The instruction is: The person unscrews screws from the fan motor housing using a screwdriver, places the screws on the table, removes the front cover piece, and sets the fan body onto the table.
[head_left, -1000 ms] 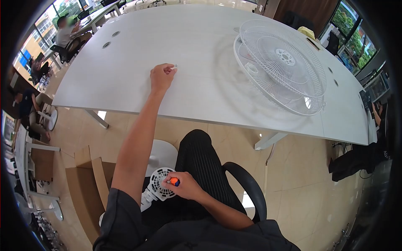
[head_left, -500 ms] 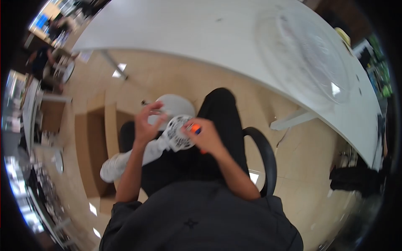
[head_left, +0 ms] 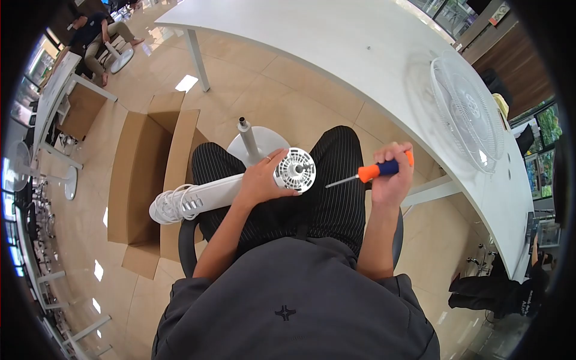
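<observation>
My left hand (head_left: 264,182) is wrapped around the white motor housing (head_left: 296,170) of a fan. The slotted front of the housing faces up, with a shaft standing out of its middle. The fan's white body (head_left: 210,197) stretches left across my lap, and a bundled power cord (head_left: 170,206) sits at its far end. To the right, above my thigh, my right hand (head_left: 389,183) is closed around the orange and blue handle of a screwdriver (head_left: 370,172). Its metal shank points left toward the housing, apart from it.
A round white fan base (head_left: 267,141) with an upright post stands on the floor ahead. On the left is an open cardboard box (head_left: 137,180). The white table (head_left: 324,36) bears fan grilles (head_left: 465,111) at its right end. Another person (head_left: 96,33) sits at the far left.
My left hand, raised with fingers apart before, now grips the motor housing. My right hand has moved from the housing out to the right with the screwdriver. My view has shifted.
</observation>
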Available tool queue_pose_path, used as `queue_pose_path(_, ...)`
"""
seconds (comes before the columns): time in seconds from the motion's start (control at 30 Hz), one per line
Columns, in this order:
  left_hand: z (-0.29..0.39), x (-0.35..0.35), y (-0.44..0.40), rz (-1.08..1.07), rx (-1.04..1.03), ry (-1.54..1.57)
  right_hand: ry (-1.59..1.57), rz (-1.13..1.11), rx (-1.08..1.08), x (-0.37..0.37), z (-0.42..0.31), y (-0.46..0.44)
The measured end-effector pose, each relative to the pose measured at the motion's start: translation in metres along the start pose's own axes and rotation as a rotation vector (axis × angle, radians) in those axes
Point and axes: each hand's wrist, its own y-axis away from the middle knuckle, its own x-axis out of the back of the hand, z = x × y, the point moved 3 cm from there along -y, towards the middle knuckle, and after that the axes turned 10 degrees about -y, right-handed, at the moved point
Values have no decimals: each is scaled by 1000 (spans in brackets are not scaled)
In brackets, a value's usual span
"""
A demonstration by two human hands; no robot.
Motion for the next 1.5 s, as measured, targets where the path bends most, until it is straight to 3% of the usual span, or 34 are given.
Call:
queue_pose_path(0.1,9,-3,7,18,-35,-9,53,33,-48,-26,10,-2)
queue_pose_path(0.4,19,-5,19,-9,-56,2,280,-118,-41,-13,84,23)
queue_pose_path(1.0,17,-7,12,8,-10,33,234,-233,3,7,84,25)
queue_pose_path(1.1,14,-8,12,-12,-4,32,338,-354,-17,-2,74,28)
queue_pose_path(1.17,15,-6,11,-41,-2,28,756,-486,-64,-15,59,32)
queue_pose_path(1.2,17,-1,10,-57,28,30,929,-512,37,-19,51,33)
queue_pose_path(1.3,9,-4,12,5,5,117,1188,-355,-16,-26,39,40)
queue_pose_path(1.37,6,-12,6,21,-101,175,1218,-278,33,-30,29,40)
queue_pose_path(1.43,-2,-21,1,31,-172,141,1150,-282,-159,-26,30,38)
queue_pose_path(1.47,-11,-26,0,72,-113,154,1145,-438,-70,-23,34,36)
queue_pose_path(1.5,-1,-21,-5,85,-145,159,1262,-439,21,-18,54,32)
